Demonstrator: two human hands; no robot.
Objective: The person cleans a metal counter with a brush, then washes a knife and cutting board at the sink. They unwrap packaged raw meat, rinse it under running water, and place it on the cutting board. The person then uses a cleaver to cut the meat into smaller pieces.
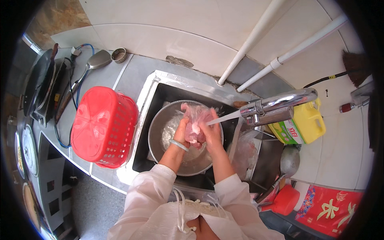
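Note:
Both my hands hold a piece of raw meat [195,129] over a round metal basin [156,135] in the sink. My left hand [181,132], with a pale bangle at the wrist, grips the meat's left side. My right hand [211,132] grips its right side. Water runs from the chrome faucet [270,105] onto the meat and my right hand. Some water lies in the basin. Thin clear film or water covers the meat's top; which one I cannot tell.
An upturned red plastic basket [96,123] stands left of the sink [144,120]. Right of it are a clear plastic bag [246,153], a yellow detergent jug [309,123] and a metal ladle [289,162]. A metal spatula [100,59] and cables lie at the back left.

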